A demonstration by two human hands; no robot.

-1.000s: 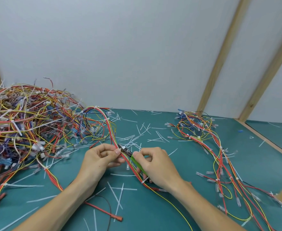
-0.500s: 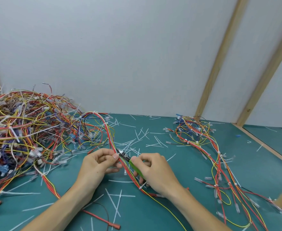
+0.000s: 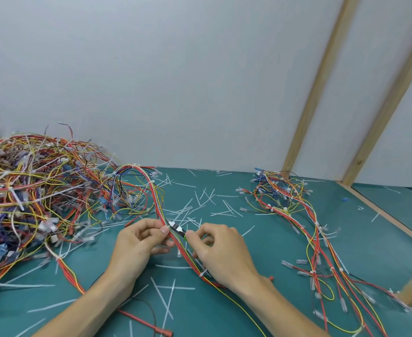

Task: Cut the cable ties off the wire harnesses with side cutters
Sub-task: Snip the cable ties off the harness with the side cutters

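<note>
The left hand [image 3: 141,242] is pinching a red-and-yellow wire harness [image 3: 160,210] between thumb and forefinger, just beside a white cable tie [image 3: 171,224] that is wrapping the bundle. The right hand [image 3: 220,246] is curling its grip around the green handles of the side cutters [image 3: 179,230], whose dark tips are lying against the bundle right at that tie. This harness is running from the big tangled pile [image 3: 37,190] on the left, between the two hands, and trailing off toward the near edge of the teal desk [image 3: 273,239].

The step in hand looks like the snip itself. To do it well, the cutter tips should be catching only the white strap, with the flat side of the blades turned toward the wires (whether a blade is already under the strap is too small to tell here). The left pinch should be keeping the bundle taut and close to the tie, so the strap is standing proud of the insulation. A shallow bite is safer than a deep one, since the thin yellow wire is sitting right alongside.

Another tie [image 3: 203,273] is waiting lower on the same bundle. Cut strips [image 3: 190,210] are littering the desk behind the hands, and a second harness [image 3: 297,215] is lying well apart on the right.
</note>
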